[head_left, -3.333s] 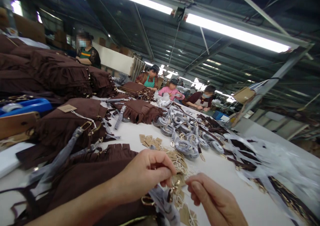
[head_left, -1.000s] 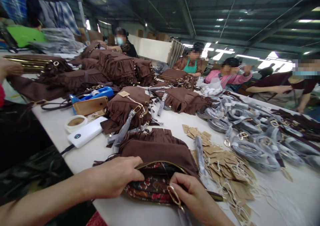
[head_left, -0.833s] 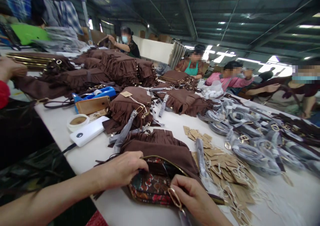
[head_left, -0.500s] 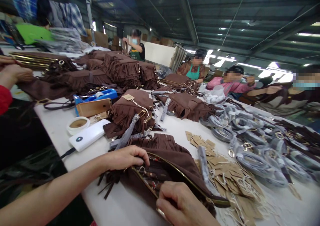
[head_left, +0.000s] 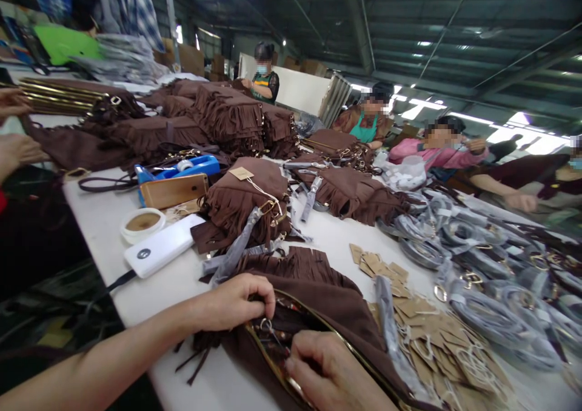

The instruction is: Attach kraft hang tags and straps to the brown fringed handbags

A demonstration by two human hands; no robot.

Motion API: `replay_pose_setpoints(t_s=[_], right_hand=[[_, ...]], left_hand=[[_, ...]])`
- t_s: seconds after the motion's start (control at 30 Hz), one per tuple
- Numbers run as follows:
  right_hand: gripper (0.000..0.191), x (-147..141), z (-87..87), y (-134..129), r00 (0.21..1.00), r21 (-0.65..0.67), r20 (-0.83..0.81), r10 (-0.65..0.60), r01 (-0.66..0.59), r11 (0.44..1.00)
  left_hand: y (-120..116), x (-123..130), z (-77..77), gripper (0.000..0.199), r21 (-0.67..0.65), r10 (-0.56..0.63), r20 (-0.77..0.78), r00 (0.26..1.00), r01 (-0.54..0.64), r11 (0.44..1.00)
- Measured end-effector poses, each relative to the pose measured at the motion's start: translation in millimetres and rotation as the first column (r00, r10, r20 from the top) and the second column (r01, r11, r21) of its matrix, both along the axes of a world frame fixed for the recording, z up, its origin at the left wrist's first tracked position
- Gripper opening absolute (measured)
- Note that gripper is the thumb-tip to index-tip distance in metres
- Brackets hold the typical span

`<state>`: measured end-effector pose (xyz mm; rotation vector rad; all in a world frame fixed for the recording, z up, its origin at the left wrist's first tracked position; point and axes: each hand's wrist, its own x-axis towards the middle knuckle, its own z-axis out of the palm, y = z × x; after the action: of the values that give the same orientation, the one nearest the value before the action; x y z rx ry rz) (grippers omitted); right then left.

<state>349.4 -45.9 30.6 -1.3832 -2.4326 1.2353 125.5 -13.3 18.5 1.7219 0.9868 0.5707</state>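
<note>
A dark brown fringed bag lies on the table before me with its gold zipper open, and a patterned lining shows inside. My left hand has its fingers curled over the left end of the opening. Just under those fingers a small metal ring hangs at the lining. At the near side of the opening, my right hand is closed with thumb and forefinger together; what they pinch is hidden. A grey-wrapped strap piece lies against the bag's right side.
Cardboard tags with white strings and wrapped straps cover the right. Beyond are fringed bags, a white power bank, a tape roll, a phone and a blue tape dispenser. Co-workers sit around the table.
My view has shifted slightly, so the table's things appear further right or lower. Both hands stay at the bag's opening, and the ring under my left fingers shows more clearly.
</note>
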Motion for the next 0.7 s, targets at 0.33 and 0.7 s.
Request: replay_pose_setpoints(t_s=[0.33,0.7], right_hand=[[0.023,-8.7,4.0,2.1,0.999,0.020,0.048,-0.021,0.021,1.000],[0.024,-17.3,1.4,-1.3,0.999,0.055,0.039,-0.027,0.024,0.998]], left_hand=[[-0.3,-7.3,3.4,0.033,-0.006,-0.055,0.002,0.998,0.055,0.998],[-7.7,-5.6,1.9,0.025,0.102,-0.080,0.032,0.996,0.076,0.992]])
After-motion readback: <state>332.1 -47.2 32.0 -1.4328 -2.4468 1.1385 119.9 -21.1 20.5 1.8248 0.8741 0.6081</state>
